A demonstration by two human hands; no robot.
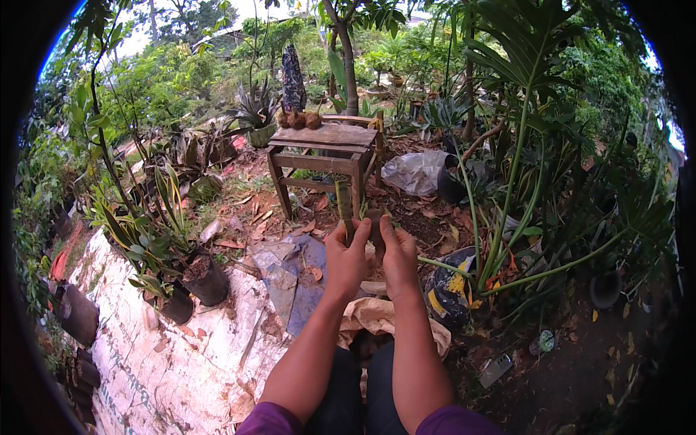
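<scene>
Both forearms reach forward from the lower edge, and my hands come together in front of a wooden stool [319,138]. My left hand [345,259] is closed round an upright green strip [343,199], which looks like a cut piece of leaf or stem. Close beside it, my right hand [399,255] pinches a small dark brown piece [375,226] between thumb and fingers; its kind is hard to make out. Below the hands, between my knees, stands an open tan sack [428,330] with a dark inside.
Several brown round clumps [297,119] sit on the stool. Potted plants in black bags [206,279] stand left on a white sheet [196,362]. A crumpled grey plastic sheet [290,272] lies ahead. A large-leaved plant [500,239] spreads at right beside a black-and-yellow bag [451,293].
</scene>
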